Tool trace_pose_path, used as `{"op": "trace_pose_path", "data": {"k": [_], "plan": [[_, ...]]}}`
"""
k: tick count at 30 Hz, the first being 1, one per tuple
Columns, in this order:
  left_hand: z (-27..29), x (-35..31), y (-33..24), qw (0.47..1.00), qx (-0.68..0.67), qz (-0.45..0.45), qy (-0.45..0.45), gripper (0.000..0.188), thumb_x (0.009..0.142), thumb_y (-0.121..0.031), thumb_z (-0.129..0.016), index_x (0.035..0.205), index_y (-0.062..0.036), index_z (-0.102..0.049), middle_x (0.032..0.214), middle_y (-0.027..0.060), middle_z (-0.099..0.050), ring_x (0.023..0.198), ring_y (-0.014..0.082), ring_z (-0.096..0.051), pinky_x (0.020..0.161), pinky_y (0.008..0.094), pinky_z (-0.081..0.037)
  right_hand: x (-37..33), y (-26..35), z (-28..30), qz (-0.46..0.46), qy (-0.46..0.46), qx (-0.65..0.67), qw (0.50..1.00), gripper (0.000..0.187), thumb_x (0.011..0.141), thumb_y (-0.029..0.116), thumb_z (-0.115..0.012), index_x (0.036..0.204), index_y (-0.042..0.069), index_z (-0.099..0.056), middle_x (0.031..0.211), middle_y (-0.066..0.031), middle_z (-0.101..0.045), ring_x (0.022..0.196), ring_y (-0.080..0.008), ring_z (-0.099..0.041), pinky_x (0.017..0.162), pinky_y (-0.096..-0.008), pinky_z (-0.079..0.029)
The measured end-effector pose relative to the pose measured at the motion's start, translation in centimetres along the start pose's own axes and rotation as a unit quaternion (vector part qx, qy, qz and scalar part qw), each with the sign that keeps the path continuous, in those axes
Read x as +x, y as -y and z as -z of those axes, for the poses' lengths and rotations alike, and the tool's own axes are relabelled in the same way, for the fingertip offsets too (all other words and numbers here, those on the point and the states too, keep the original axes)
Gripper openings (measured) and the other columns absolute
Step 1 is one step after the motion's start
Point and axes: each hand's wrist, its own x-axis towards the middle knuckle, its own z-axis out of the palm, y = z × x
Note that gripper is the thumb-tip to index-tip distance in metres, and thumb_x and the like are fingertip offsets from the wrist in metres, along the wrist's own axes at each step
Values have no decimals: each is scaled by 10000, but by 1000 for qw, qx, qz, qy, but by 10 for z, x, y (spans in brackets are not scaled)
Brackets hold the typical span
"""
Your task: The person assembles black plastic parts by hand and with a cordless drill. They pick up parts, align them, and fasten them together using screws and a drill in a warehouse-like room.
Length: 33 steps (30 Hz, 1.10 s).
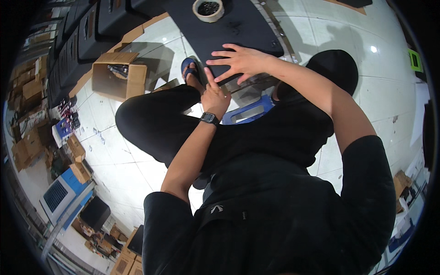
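Note:
My right hand [240, 63] is spread wide over the near end of a dark, flat-topped table [220, 36], fingers pointing left and nothing in its grasp. Whether the palm touches the surface I cannot tell. Just below and to its left is my left hand [215, 98], with a black watch [209, 118] on the wrist. Its index finger is stretched up close to the right hand's fingers, while other fingers look folded. No object shows in it. On the table's far end stands a round, pale-rimmed bowl [208, 10] with dark, small bits inside.
An open cardboard box [117, 75] holding dark items sits on the tiled floor to the left. Black bins [94, 27] line the far left. Between my legs is a blue plastic stool [247, 112]. Cartons [32, 91] and a blue-and-white case [62, 197] lie farther left.

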Motion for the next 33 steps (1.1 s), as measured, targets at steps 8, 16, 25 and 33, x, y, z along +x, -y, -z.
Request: {"op": "trace_pose_path", "data": {"k": [8,16,25,33], "plan": [[-7,1,5,1000,2,-18,-10,1334,860,-381,-814,1633,20,197,1253,341,-641,915,458,-734,771,501,-614,-1,-24,15,-356,-321,6,877,260,832,259,-836,1008,119,-706,1004,-62,-638,1006,-294,-653,885,-437,-545],[9,0,-3,998,-35,-10,42,1333,875,-373,-802,1631,-14,235,1343,345,-607,997,463,-726,822,495,-612,11,-31,-1,-446,-282,98,844,241,870,211,-805,1008,51,-690,891,-141,-723,825,-342,-740,763,-446,-601],[12,-6,-5,996,-81,-18,22,1298,855,-273,-804,1646,-10,192,1406,300,-602,1116,436,-707,879,471,-609,52,63,-19,-487,-282,375,736,201,922,178,-753,1042,25,-700,812,-169,-762,778,-362,-757,765,-454,-599],[38,-11,-21,996,-82,11,-22,1152,825,-252,-824,1660,7,-73,1349,287,-596,1151,449,-682,906,484,-601,42,66,-19,-453,-253,295,802,175,938,177,-753,991,31,-671,824,-176,-748,828,-408,-738,745,-495,-584]]}}
